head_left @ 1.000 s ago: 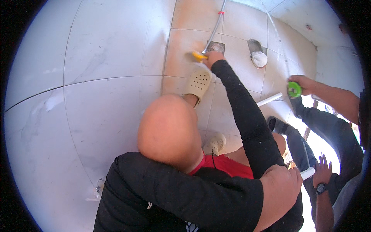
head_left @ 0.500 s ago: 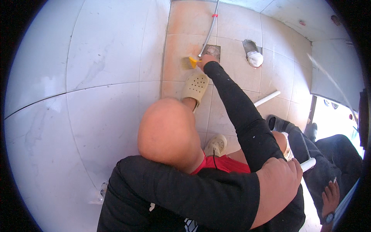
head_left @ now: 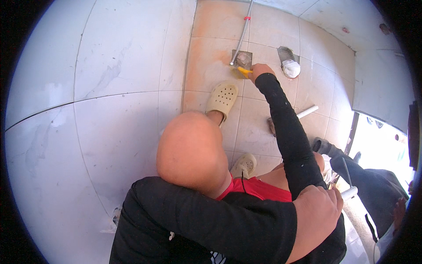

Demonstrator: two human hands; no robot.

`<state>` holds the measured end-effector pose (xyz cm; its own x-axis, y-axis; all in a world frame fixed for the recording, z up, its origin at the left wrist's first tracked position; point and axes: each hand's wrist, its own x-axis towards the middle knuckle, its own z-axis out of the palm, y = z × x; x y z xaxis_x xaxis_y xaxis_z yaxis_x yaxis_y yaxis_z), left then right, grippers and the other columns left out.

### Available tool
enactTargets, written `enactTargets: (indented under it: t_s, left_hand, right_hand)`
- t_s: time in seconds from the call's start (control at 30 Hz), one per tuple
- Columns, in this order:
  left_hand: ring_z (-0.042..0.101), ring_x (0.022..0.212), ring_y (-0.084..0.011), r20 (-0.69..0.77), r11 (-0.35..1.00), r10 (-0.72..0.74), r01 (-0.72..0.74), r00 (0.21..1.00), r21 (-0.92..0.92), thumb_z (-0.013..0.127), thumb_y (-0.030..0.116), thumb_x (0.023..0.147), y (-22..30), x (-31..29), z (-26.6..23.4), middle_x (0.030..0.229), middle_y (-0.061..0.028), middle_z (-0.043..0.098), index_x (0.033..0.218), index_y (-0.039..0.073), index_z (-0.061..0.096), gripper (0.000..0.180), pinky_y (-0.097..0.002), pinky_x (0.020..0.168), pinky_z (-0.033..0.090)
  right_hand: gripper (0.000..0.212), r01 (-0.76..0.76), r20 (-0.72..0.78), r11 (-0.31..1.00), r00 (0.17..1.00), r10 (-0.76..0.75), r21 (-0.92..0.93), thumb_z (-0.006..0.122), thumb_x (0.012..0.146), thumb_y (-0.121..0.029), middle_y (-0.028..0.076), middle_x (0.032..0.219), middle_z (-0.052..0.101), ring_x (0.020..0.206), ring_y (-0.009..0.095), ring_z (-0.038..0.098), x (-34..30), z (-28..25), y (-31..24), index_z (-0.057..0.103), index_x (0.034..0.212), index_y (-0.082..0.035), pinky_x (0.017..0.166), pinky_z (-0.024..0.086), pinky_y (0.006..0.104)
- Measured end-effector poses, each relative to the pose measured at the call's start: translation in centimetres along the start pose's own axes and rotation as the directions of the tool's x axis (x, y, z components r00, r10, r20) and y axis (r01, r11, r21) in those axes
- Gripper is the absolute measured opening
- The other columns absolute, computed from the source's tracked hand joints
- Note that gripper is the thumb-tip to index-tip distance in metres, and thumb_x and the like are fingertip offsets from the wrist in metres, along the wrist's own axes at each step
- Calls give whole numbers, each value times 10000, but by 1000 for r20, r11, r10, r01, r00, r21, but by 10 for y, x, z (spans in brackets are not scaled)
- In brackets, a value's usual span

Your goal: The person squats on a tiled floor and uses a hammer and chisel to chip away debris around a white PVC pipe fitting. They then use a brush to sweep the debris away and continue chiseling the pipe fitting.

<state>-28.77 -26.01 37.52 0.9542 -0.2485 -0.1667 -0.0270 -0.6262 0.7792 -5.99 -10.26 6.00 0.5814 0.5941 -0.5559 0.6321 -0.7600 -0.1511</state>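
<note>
My right hand (head_left: 262, 71) is closed around a small yellow brush (head_left: 245, 71). Its blurred, paler end points left, close to the tile floor (head_left: 211, 57). Just above it is a square recessed opening (head_left: 244, 59) with rough, dirty material inside. A thin grey hose (head_left: 242, 37) with a red band ends at that opening's left edge. My left arm crosses in front of my body, and the left hand (head_left: 317, 207) lies by my right upper arm. Its fingers curl over a white cylinder (head_left: 350, 193), whose end sticks out past them; the rest is hidden.
A second floor recess (head_left: 285, 53) has a white bundle (head_left: 291, 69) in it. A white tube (head_left: 307, 111) and a brown block (head_left: 271, 126) lie right of my shoe (head_left: 222, 99). Another person in dark trousers (head_left: 373, 185) is close at right. Marbled wall panels (head_left: 118, 132) stand left.
My right hand and the brush have moved right, away from the hose end, uncovering more of the square opening. The brown block now shows. The other person has shifted; my left hand has barely moved.
</note>
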Motion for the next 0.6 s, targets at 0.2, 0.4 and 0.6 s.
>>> enactTargets:
  t_s: [0.2, 0.4, 0.6]
  left_hand:
    - [624, 820, -232, -119, 843, 203, -112, 972, 526, 495, 137, 944, -11, 6, -18, 913, -146, 651, 1145, -53, 568, 287, -416, 771, 500]
    - [646, 645, -217, -89, 982, 161, -151, 983, 114, 517, 146, 825, -31, -8, -109, 764, -78, 656, 912, -3, 639, 211, -345, 497, 462]
    - [626, 829, -232, 29, 912, 111, -113, 993, 394, 489, 145, 947, -17, -1, -31, 910, -138, 644, 1111, -51, 580, 271, -412, 781, 493]
  right_hand:
    - [325, 14, -258, 951, 964, 69, 309, 585, 838, -334, 168, 913, 675, 848, 337, 649, -49, 22, 0, 665, 1044, -97, 768, 518, 436]
    - [344, -28, -406, 787, 845, 348, 616, 532, 897, -350, 202, 870, 665, 820, 372, 644, -96, 56, 11, 632, 1061, -66, 733, 508, 429]
    - [372, -231, -242, 714, 834, 495, 661, 519, 868, -342, 215, 887, 664, 840, 373, 643, -113, 104, 29, 665, 972, -17, 755, 502, 443]
